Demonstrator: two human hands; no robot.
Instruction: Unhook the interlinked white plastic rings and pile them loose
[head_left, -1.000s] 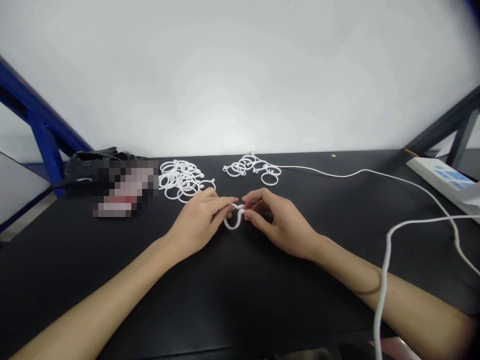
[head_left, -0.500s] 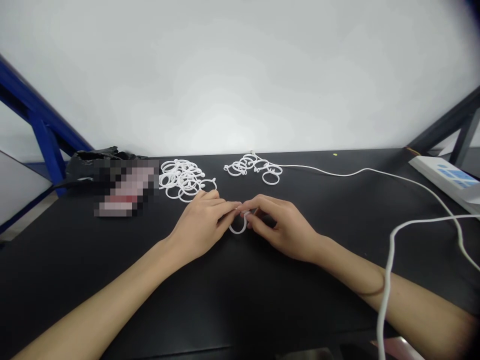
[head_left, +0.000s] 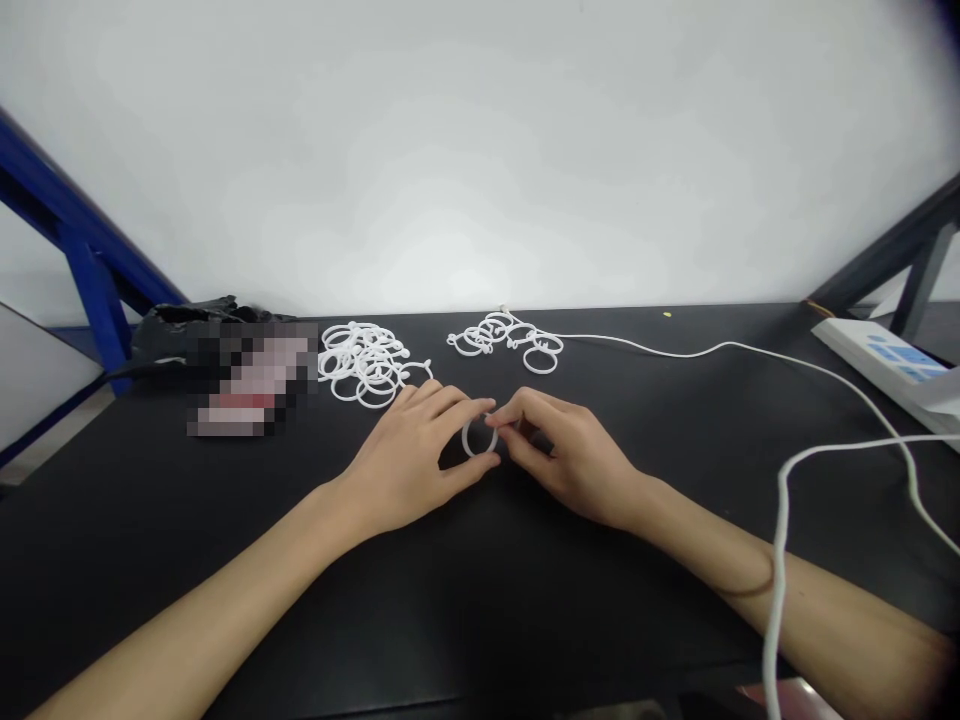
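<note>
A white plastic ring, which looks like a curtain ring (head_left: 466,437), is held up between my hands above the black tabletop. My right hand (head_left: 574,450) pinches its upper right edge between thumb and fingertips. Around the same ring, my left hand (head_left: 409,455) spans thumb and index finger, their tips at its lower and upper edges. The ring's small eyelet is hidden by the fingers. Just beyond my left hand lies a heap of similar white rings (head_left: 361,362). A smaller group of rings (head_left: 540,361) lies farther back, near the middle.
A white cord (head_left: 679,354) runs from the smaller group across the right side, and a thicker loop of cable (head_left: 780,540) crosses in front of my right forearm. At left lie a black plastic bag (head_left: 165,330) and a blurred-out item (head_left: 259,385). A white box (head_left: 862,345) sits at right.
My left thumb has moved down and away from the index finger, so the two now span the ring. The ring has shifted slightly up and shows more fully. My right hand keeps its pinch.
</note>
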